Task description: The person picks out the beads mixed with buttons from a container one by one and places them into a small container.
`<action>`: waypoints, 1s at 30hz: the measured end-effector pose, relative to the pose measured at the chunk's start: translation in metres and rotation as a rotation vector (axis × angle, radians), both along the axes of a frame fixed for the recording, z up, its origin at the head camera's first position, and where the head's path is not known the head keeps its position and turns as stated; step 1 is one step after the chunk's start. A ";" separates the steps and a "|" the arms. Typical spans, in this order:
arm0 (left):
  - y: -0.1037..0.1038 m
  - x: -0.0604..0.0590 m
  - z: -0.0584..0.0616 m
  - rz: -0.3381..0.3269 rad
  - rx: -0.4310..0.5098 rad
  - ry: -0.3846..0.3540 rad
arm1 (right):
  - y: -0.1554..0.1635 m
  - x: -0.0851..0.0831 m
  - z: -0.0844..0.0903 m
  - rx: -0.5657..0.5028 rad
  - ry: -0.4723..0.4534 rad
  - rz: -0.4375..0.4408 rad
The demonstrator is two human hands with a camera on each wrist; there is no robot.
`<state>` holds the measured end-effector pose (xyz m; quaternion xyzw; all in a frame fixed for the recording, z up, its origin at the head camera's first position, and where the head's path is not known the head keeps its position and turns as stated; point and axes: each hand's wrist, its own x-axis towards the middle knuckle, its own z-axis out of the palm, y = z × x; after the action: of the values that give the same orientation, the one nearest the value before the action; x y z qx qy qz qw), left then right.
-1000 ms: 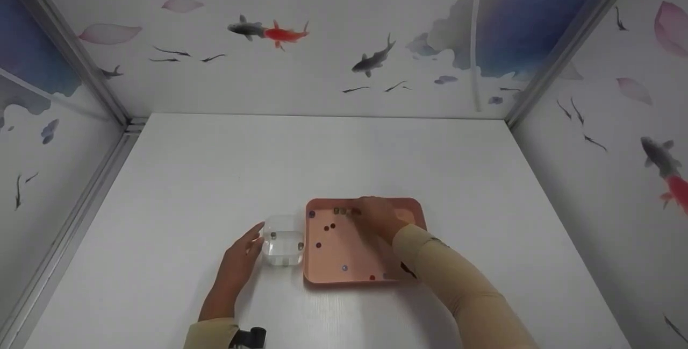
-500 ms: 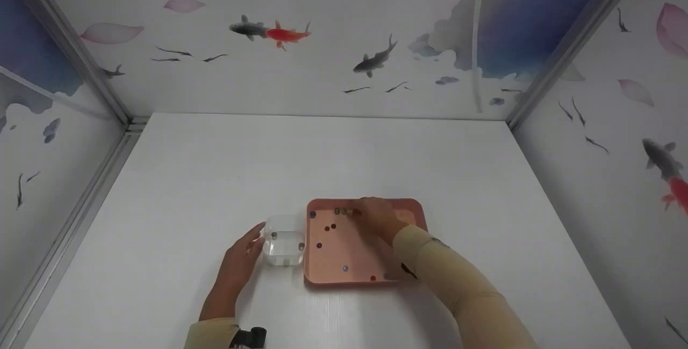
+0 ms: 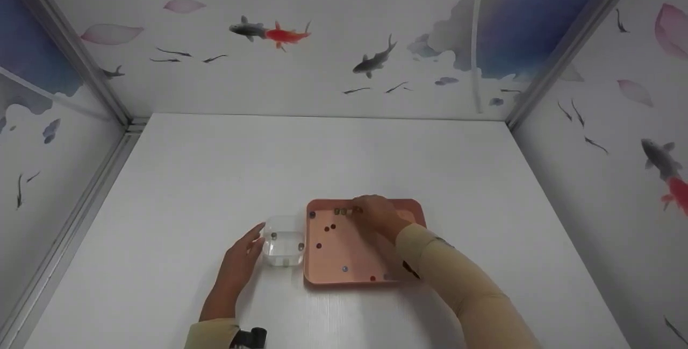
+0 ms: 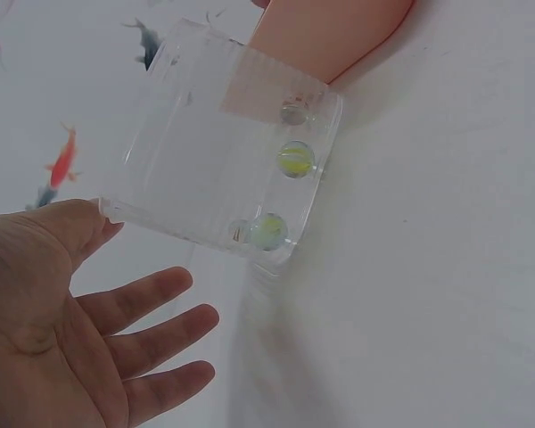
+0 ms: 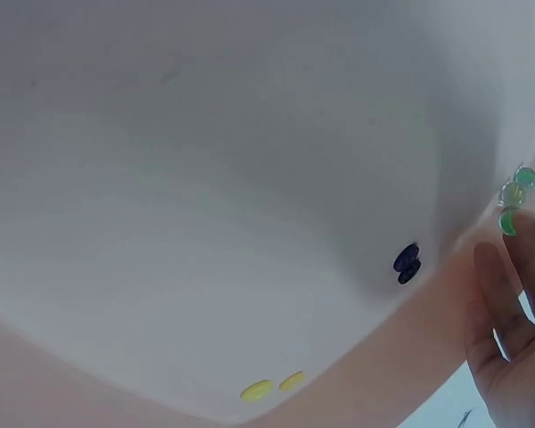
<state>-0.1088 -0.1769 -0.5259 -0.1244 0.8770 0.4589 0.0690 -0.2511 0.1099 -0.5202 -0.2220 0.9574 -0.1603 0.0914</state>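
Note:
My left hand stands by a clear plastic box on the white table. In the left wrist view, one fingertip touches the box rim and the other fingers reach out loosely; glass marbles lie at the box bottom. Against its right side is a pink tray. Over the tray's far edge, my right hand pinches a green glass marble at its fingertips. Two more clear-green marbles sit right beside that one, close to the tray wall.
Scattered in the tray are dark flat pieces, yellow flat pieces, a red piece and a pale blue piece. A dark marble lies in its far left corner. Walls printed with fish enclose the table on three sides.
My right hand has risen very slightly at the tray's far edge, its fingertips still by the marbles. The left hand, box and tray stay where they were.

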 end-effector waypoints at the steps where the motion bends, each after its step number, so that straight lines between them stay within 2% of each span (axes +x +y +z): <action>1: 0.000 0.000 0.000 -0.002 0.000 0.002 | 0.001 0.000 0.001 -0.010 0.002 0.004; 15: 0.001 0.002 0.001 0.002 0.019 0.007 | 0.001 0.006 0.016 -0.084 0.012 0.044; 30: -0.001 0.002 -0.002 -0.017 0.037 0.028 | 0.010 0.006 0.026 -0.198 -0.051 -0.023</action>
<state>-0.1068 -0.1783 -0.5279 -0.1090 0.8702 0.4763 0.0630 -0.2447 0.1201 -0.4945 -0.2150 0.9367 -0.2608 0.0915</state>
